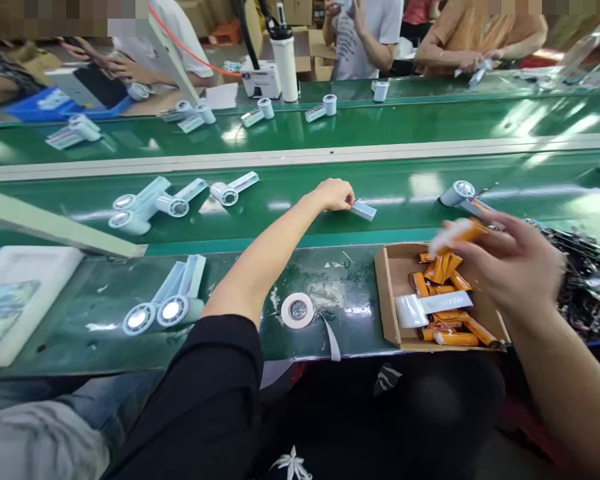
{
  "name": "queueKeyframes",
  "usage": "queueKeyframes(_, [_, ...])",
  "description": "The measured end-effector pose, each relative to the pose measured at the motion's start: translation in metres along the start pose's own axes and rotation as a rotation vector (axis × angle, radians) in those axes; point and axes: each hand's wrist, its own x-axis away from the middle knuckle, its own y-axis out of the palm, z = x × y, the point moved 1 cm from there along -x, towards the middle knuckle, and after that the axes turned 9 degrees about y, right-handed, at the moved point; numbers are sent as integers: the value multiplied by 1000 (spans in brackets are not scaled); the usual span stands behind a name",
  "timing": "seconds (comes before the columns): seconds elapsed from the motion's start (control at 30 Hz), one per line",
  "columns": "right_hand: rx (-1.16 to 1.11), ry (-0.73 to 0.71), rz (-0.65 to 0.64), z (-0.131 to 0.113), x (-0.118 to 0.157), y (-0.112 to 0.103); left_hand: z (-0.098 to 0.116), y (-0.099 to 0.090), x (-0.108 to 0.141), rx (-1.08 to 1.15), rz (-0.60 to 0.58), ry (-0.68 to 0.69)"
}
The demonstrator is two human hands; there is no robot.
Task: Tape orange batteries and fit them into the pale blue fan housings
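Observation:
My left hand (334,194) reaches out over the green conveyor belt, its fingers closed on a light-blue handheld fan (364,211). The fan's handle sticks out to the right; the rest is hidden under my hand. My right hand (517,263), smeared by motion, pinches an orange battery (466,231) with a blurred white end. It is held above a cardboard box (391,300) of orange batteries (455,339). On top of these batteries lies a white fan-shaped piece (411,311). Just beyond my right hand, another fan (457,193) rests on the belt.
A tape roll (298,311) lies on the bench before me. Two fans (174,310) sit at left, several more (177,205) on the belt. A slanted metal post (55,220) crosses the left. Dark wired parts (593,287) pile up at right. Several people work across the belt.

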Motion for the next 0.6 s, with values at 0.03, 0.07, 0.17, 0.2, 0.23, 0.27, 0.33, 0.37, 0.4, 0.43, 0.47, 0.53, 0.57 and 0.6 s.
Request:
queueKeyframes(0.03, [-12, 1, -89, 4, -28, 21, -2, 0, -1, 24, 6, 0])
queueKeyframes(0.07, [7, -31, -156, 10, -56, 41, -4, 0, -2, 44, 18, -2])
queueKeyframes(0.17, [277, -131, -283, 40, -119, 91, -4, 2, -4, 89, 78, -17])
queueKeyframes(0.2, [373, -150, -316, 50, -131, 101, -4, 2, -5, 99, 99, -26])
queueKeyframes(0.23, [456, -162, -346, 60, -140, 109, -3, 3, -5, 109, 116, -36])
queueKeyframes(0.27, [525, -168, -369, 69, -146, 114, -2, 4, -6, 118, 129, -46])
queueKeyframes(0.33, [654, -171, -403, 80, -150, 118, 0, 7, -9, 141, 149, -68])
queueKeyframes(0.37, [723, -170, -420, 83, -151, 118, 1, 8, -11, 154, 158, -79])
queueKeyframes(0.4, [795, -169, -439, 85, -151, 117, 3, 10, -14, 167, 168, -90])
queueKeyframes(0.43, [864, -170, -458, 85, -152, 116, 5, 11, -16, 181, 181, -101])
queueKeyframes(0.47, [926, -172, -477, 85, -153, 115, 6, 13, -18, 194, 196, -113])
queueKeyframes(0.53, [1036, -172, -516, 83, -154, 114, 9, 17, -23, 219, 230, -137])
queueKeyframes(0.57, [1094, -169, -534, 82, -155, 115, 10, 19, -25, 232, 246, -146])
queueKeyframes(0.6, [1157, -164, -553, 81, -156, 117, 11, 20, -27, 244, 259, -153])
